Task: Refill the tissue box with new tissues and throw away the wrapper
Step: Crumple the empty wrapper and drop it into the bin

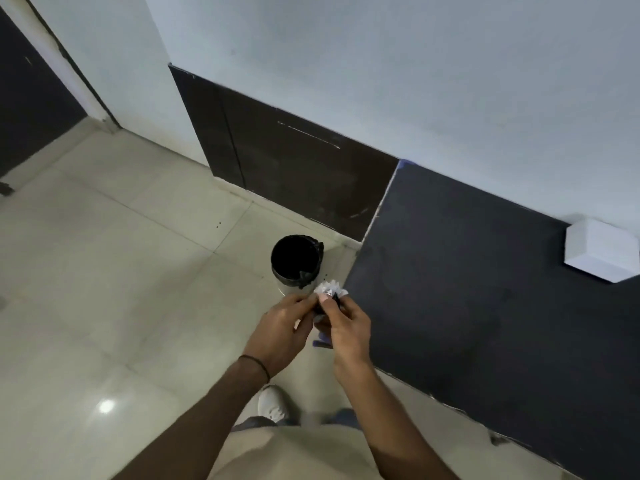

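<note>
Both my hands hold a crumpled wrapper (329,289), shiny white and dark, scrunched into a small ball. My left hand (282,325) grips its left side and my right hand (346,329) pinches it from the right. The wrapper sits just to the right of and nearer than a small round bin (297,261) lined with a black bag, which stands on the floor by the table's corner. A white tissue box (601,252) rests on the dark table (485,289) at the far right against the wall.
Pale tiled floor (121,271) spreads to the left. A dark wall panel (294,168) runs behind the bin. My white shoe (273,403) shows below my hands. A dark door (24,98) is at the far left.
</note>
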